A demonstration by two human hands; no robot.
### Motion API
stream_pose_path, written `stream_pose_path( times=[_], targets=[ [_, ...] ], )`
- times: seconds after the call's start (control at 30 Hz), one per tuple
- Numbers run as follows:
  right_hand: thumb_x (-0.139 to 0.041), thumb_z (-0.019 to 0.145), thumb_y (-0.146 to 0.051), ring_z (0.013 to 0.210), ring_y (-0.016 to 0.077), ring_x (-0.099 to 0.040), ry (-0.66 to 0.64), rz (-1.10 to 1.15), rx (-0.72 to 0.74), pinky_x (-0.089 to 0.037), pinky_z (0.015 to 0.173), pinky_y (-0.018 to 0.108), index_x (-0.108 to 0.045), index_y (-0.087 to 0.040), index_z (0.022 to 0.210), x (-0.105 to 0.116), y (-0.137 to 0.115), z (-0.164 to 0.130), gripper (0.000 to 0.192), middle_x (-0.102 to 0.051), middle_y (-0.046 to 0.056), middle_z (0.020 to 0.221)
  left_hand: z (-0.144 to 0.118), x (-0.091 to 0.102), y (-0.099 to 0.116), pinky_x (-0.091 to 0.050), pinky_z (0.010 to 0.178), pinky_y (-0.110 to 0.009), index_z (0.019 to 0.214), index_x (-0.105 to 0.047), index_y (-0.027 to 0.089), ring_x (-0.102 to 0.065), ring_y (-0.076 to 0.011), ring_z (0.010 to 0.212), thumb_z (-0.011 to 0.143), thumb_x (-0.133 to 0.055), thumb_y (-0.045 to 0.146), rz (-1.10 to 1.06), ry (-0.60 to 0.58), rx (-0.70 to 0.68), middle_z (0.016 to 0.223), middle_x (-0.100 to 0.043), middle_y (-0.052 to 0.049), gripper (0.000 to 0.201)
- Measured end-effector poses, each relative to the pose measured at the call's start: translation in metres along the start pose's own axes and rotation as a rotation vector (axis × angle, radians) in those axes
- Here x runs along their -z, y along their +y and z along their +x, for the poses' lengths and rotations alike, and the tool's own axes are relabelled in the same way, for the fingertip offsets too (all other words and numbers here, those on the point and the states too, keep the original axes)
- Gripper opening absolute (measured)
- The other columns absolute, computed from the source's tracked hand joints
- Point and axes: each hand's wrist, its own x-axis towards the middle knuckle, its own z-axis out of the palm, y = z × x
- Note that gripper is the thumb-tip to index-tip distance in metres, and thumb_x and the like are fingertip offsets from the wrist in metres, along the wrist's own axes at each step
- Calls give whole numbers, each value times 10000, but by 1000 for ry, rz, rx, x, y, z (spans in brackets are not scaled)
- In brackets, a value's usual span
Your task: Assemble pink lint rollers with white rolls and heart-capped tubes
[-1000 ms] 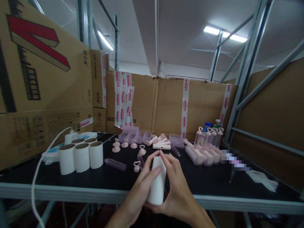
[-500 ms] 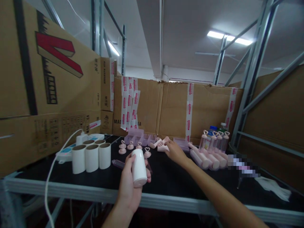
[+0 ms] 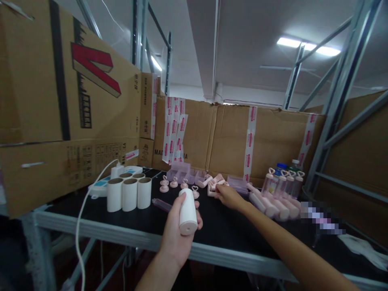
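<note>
White roll in one hand, the other hand out among the pink parts on the bench.

The left hand (image 3: 177, 232) is wrapped around a white roll (image 3: 187, 211), gripping it upright above the near edge of the black table (image 3: 127, 226). The right hand (image 3: 228, 196) reaches farther back over that table and rests on a small heap of pink handles (image 3: 214, 182); its fingers curl over them, but I cannot tell whether they have closed on one. Toward the table's left end stand several white paper rolls (image 3: 129, 194) on end, with a power strip (image 3: 104, 186) just behind them. Small pink heart caps (image 3: 174, 184) sit behind the held roll, and a row of finished pink rollers (image 3: 274, 204) lies toward the table's right end, past the right hand.
</note>
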Motion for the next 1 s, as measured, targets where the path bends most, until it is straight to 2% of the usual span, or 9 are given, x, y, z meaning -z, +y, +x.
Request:
stream_pose_path(
  times=[0.07,0.13,0.27,0.43,0.53,0.63,0.77,0.87,1.0],
  targets=[
    [-706,886,-287,946,231,-635,65,146,-10,-471,887,370,-634,-182,937,4,-4,-7,138,-684,59,946,0,1,-1,-393,380,-227,1008,-520,170,-510,-109,440,967,-529,266,-2,2,-2,733,-622,-17,104],
    [-653,894,-330,903,227,-633,142,316,-38,-466,834,338,-613,-212,971,10,-10,-16,146,-675,45,921,0,1,-1,-395,379,-227,998,-516,174,-508,-105,429,968,-521,271,1,9,-2,728,-623,-13,102],
    [-548,908,-549,713,204,-641,271,693,-191,-487,629,289,-564,-250,1079,16,-27,-39,344,-636,-4,818,2,2,-7,-404,371,-229,1006,-519,180,-525,-114,421,962,-533,298,49,60,-39,717,-629,-6,126],
    [-706,788,-630,522,117,-502,336,1056,-338,-396,464,212,-532,-239,921,12,-54,-68,449,-542,-50,691,4,6,-21,-432,371,-233,1118,-541,199,-574,-131,438,907,-618,370,145,73,-65,750,-634,9,282],
    [-732,771,-638,517,110,-493,313,1176,-361,-399,456,212,-566,-219,948,10,-74,-81,484,-558,-39,701,3,7,-28,-430,372,-227,1152,-522,227,-575,-132,434,886,-637,408,210,61,-76,751,-633,23,341],
    [-637,848,-683,524,140,-532,298,1156,-368,-439,478,244,-603,-200,996,11,-98,-95,507,-588,-22,662,2,4,-33,-440,405,-221,1151,-511,249,-580,-132,460,857,-664,459,258,45,-106,738,-617,43,392],
    [-520,942,-668,501,148,-508,325,888,-290,-370,466,241,-583,-206,902,13,-132,-112,468,-550,-40,559,0,0,-39,-490,560,-209,1100,-547,241,-628,-137,639,799,-727,499,312,72,-165,770,-612,41,436],
    [-465,995,-602,550,143,-494,349,817,-245,-352,500,245,-559,-217,854,12,-152,-120,421,-529,-46,603,-4,-3,-41,-486,597,-212,1106,-570,245,-606,-144,701,798,-731,513,371,80,-216,810,-608,40,439],
    [-475,1000,-560,663,154,-497,411,793,-227,-367,565,249,-578,-212,867,8,-159,-123,387,-549,-31,703,-12,-6,-42,-505,653,-233,1175,-555,257,-630,-170,786,858,-686,502,421,16,-232,900,-638,21,422]
  ],
)
